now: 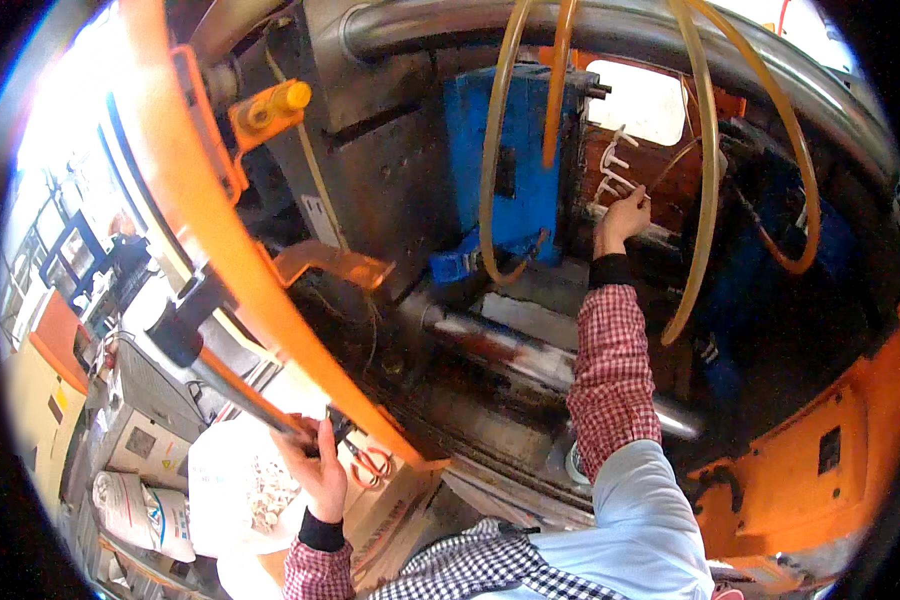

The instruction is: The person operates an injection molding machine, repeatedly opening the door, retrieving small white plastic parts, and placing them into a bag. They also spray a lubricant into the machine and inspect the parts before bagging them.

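Note:
My right arm, in a red checked sleeve, stretches into an orange machine. My right hand (624,220) pinches the lower end of a white branched plastic moulding (617,178) beside the blue mould block (510,160). The moulding still lies close to the mould face; whether it touches cannot be made out. My left hand (317,470) is closed round the lower end of a long dark handle (232,380) on the orange door frame (305,335). Some of its fingers are hidden behind the handle.
Yellowish hoses (707,150) hang round my right arm. Thick metal bars (500,345) cross the machine. Orange-handled pliers or scissors (372,466) lie on cardboard near my left hand. A white bag of small pale parts (270,495) and filled sacks (135,510) stand at lower left.

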Demonstrator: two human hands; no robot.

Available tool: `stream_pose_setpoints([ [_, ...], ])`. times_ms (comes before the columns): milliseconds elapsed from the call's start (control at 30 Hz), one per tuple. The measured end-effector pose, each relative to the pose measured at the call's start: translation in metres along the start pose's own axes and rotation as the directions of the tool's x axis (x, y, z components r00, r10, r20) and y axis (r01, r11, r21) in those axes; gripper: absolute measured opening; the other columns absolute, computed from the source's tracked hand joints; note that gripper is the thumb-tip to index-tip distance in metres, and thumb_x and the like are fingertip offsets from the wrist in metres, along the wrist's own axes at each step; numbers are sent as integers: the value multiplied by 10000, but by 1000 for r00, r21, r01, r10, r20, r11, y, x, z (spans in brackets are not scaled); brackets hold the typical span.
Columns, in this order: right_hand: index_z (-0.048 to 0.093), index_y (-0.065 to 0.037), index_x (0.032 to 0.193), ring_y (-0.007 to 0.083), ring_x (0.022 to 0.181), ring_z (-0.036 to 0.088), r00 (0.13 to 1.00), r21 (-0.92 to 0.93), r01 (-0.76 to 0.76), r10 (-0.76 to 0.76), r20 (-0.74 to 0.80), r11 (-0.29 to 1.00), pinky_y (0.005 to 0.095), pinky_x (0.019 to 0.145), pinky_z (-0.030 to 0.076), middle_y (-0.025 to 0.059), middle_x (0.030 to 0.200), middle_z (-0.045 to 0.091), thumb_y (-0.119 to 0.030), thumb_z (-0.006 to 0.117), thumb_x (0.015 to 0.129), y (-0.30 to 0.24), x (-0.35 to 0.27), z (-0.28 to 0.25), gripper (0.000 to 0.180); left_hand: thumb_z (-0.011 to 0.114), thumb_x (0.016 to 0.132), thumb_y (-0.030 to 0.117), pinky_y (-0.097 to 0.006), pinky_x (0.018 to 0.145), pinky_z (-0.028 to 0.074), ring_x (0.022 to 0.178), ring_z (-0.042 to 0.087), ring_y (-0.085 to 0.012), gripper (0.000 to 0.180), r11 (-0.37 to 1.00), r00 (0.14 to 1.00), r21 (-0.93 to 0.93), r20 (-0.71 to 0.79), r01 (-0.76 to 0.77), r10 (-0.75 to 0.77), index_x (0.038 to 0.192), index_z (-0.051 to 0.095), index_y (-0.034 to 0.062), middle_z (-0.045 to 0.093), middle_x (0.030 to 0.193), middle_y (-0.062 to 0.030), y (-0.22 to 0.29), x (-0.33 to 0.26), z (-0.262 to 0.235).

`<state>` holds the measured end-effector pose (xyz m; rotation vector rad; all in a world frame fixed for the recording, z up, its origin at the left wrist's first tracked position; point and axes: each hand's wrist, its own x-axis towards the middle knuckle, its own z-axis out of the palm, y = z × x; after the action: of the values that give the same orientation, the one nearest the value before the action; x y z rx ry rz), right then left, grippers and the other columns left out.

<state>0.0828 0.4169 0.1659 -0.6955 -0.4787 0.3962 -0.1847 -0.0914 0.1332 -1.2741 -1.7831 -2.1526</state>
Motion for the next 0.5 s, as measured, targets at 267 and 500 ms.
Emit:
stream_pose_setpoints([
  [267, 515, 24, 1068, 197, 866, 602, 420, 371, -894, 758, 500, 250, 250, 706, 534, 108, 984, 604, -52, 407, 892, -195, -245, -186, 220, 601, 751, 22, -432, 1004, 265, 1153, 390, -357, 583, 727, 876, 492, 220, -479, 428, 1263, 341, -78, 418, 1250, -226, 8, -39, -51],
  [500, 532, 23, 1113, 140, 937, 600, -94, -135, -991, 759, 644, -8, 228, 758, 503, 87, 1083, 604, -196, 434, 952, -246, -377, -270, 290, 769, 648, 179, -389, 783, 445, 889, 531, -327, 645, 876, 770, 220, 596, -430, 228, 1186, 493, -44, 539, 1035, -189, 17, -62, -76],
])
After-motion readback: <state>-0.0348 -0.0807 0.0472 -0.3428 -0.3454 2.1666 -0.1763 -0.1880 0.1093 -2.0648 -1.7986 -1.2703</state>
